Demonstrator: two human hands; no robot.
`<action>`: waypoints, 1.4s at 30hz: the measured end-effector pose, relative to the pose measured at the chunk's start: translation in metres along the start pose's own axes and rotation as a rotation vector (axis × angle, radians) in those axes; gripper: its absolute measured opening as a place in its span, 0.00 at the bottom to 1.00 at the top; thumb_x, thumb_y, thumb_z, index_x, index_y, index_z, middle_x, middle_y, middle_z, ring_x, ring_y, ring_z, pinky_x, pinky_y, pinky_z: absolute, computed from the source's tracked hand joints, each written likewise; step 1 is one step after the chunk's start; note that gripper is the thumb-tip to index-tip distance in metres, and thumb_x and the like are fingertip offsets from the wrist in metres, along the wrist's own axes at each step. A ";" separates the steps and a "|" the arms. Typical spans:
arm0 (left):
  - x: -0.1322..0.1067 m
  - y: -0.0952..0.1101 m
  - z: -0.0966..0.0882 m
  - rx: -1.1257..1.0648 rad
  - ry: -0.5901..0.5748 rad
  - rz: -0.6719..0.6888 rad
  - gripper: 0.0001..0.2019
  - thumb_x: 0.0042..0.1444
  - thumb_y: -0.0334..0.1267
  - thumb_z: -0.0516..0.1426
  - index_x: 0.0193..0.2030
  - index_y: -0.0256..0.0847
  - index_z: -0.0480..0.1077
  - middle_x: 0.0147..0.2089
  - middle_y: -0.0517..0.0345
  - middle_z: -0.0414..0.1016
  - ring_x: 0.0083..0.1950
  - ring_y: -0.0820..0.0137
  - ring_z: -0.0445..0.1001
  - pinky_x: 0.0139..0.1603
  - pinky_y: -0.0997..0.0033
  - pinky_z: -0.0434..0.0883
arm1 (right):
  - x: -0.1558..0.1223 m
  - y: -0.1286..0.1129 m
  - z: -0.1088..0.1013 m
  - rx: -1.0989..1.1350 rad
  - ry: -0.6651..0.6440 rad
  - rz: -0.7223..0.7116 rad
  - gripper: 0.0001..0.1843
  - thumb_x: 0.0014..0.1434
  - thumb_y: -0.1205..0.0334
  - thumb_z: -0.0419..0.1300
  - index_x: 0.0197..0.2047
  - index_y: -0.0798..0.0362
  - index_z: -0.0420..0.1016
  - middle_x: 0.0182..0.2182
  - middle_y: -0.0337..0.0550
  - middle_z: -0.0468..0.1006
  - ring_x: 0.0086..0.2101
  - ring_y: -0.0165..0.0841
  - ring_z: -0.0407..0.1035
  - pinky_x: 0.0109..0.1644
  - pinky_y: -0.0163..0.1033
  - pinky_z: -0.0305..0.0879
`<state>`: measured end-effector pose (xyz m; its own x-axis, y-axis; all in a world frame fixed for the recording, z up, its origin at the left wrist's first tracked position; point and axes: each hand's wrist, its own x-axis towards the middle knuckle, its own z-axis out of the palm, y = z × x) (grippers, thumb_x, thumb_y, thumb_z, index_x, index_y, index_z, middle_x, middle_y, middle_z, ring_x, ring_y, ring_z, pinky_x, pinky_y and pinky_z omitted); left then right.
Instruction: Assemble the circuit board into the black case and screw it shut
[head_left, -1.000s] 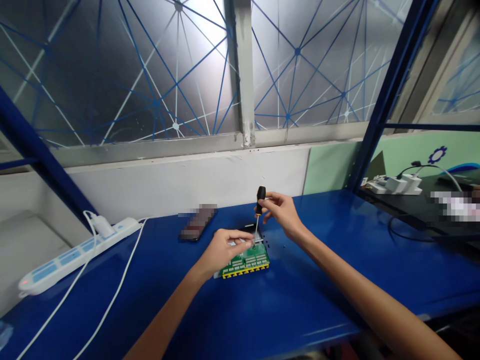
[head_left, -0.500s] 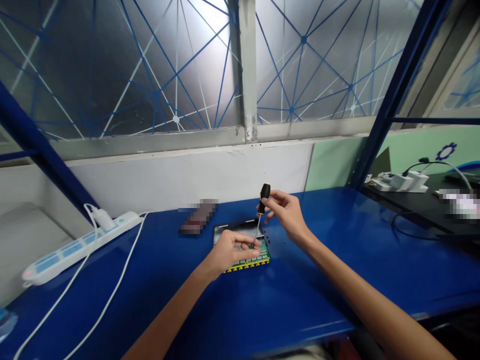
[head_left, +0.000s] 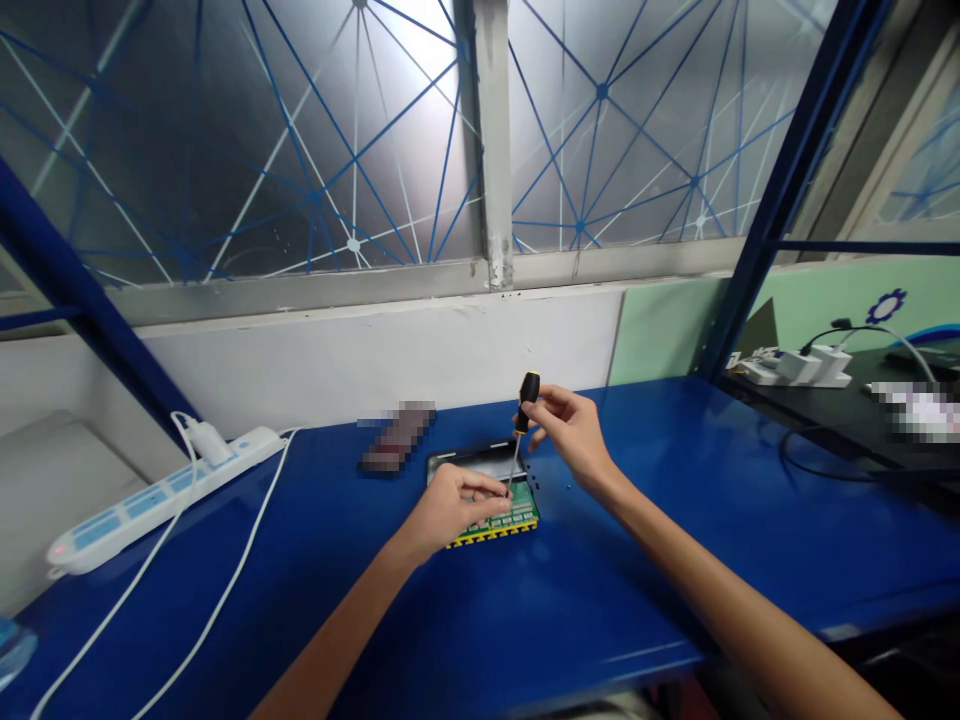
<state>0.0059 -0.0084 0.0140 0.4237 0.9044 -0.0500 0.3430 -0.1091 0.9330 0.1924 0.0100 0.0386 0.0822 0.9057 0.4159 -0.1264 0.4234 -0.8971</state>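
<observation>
My right hand [head_left: 574, 430] grips the black handle of a screwdriver [head_left: 528, 405] between thumb and fingers. The shaft slants down, its tip at a green circuit board [head_left: 525, 497] with a yellow strip along its front edge. Over the board's left part lies my left hand [head_left: 455, 500], thumb and fingers pinched together beside the screwdriver's tip. Whatever is between those fingertips is too small to make out. Behind the board is a black open casing [head_left: 487, 458], partly covered by the left hand.
Small dark bits [head_left: 535, 484] lie right of the board on the blue table [head_left: 645, 560]. A blurred-out flat object [head_left: 401, 437] lies at the back. A white power strip [head_left: 161, 495] with cables stands left. At right, plugs [head_left: 814, 365] sit on a black surface.
The left fingertips have drawn slightly left and closer together at the screwdriver's tip, showing more of the board. The right hand keeps its grip almost in place.
</observation>
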 end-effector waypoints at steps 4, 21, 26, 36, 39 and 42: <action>0.001 -0.003 -0.002 0.028 -0.004 0.021 0.14 0.44 0.41 0.67 0.33 0.32 0.80 0.21 0.60 0.70 0.23 0.74 0.65 0.24 0.77 0.61 | 0.000 0.001 -0.001 -0.009 -0.003 -0.027 0.14 0.52 0.55 0.64 0.37 0.57 0.74 0.25 0.43 0.78 0.25 0.34 0.74 0.21 0.34 0.68; 0.002 -0.002 -0.001 -0.056 0.035 0.017 0.14 0.43 0.42 0.67 0.33 0.32 0.80 0.21 0.56 0.73 0.21 0.76 0.65 0.22 0.77 0.60 | -0.007 -0.005 0.002 0.074 0.009 -0.110 0.14 0.53 0.56 0.64 0.39 0.56 0.73 0.27 0.44 0.78 0.26 0.34 0.74 0.22 0.36 0.69; 0.003 -0.006 -0.001 -0.126 0.028 0.033 0.16 0.45 0.43 0.67 0.35 0.31 0.80 0.25 0.50 0.77 0.22 0.76 0.66 0.20 0.79 0.57 | -0.010 -0.010 0.002 0.074 0.030 -0.166 0.13 0.54 0.58 0.64 0.41 0.56 0.73 0.27 0.42 0.78 0.25 0.33 0.74 0.26 0.38 0.72; 0.004 -0.009 -0.004 -0.214 0.007 0.091 0.13 0.49 0.41 0.66 0.36 0.31 0.81 0.25 0.51 0.77 0.20 0.78 0.62 0.19 0.78 0.54 | -0.015 -0.015 0.002 -0.026 0.076 -0.217 0.14 0.56 0.56 0.61 0.44 0.53 0.73 0.29 0.43 0.79 0.28 0.35 0.75 0.33 0.43 0.74; 0.003 -0.008 -0.004 -0.200 0.012 0.090 0.14 0.49 0.42 0.66 0.35 0.31 0.81 0.22 0.53 0.75 0.19 0.79 0.60 0.19 0.77 0.54 | -0.016 -0.017 0.002 -0.026 0.080 -0.227 0.13 0.57 0.57 0.61 0.44 0.53 0.73 0.29 0.43 0.79 0.28 0.34 0.75 0.34 0.43 0.74; 0.004 -0.009 -0.003 -0.219 0.029 0.099 0.15 0.48 0.43 0.66 0.36 0.30 0.81 0.25 0.50 0.76 0.19 0.79 0.61 0.19 0.77 0.55 | -0.018 -0.020 0.003 0.005 0.085 -0.249 0.12 0.56 0.58 0.62 0.42 0.53 0.73 0.28 0.42 0.78 0.27 0.34 0.75 0.34 0.43 0.74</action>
<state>0.0016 -0.0025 0.0064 0.4210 0.9055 0.0532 0.1096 -0.1090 0.9880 0.1905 -0.0146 0.0500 0.1938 0.7689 0.6092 -0.0969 0.6330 -0.7681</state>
